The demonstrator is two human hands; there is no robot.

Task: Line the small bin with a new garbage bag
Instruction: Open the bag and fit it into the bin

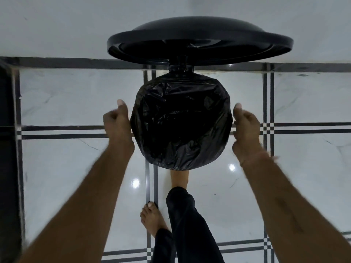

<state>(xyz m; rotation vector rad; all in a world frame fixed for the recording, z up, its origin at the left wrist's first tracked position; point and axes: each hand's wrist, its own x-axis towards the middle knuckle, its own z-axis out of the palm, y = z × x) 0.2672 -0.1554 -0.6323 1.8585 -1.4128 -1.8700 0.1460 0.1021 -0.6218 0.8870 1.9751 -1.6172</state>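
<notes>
Glossy white floor tiles (66,168) with black stripe borders (62,132).

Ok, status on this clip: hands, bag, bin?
Left hand and right hand curled at bag's sides. Garbage bag folded over bin rim. Lid up, one foot forward under the bin.

I see a small round bin (181,164) upright on the floor, crinkled black garbage bag (180,122) stretched over its rim, black lid (199,42) raised open behind.

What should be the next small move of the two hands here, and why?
Probably pull the bag's edge a little further down the rim on both sides. The black bag already covers the bin's mouth, the lid stands open, and the left hand and right hand sit at its opposite sides.
</notes>
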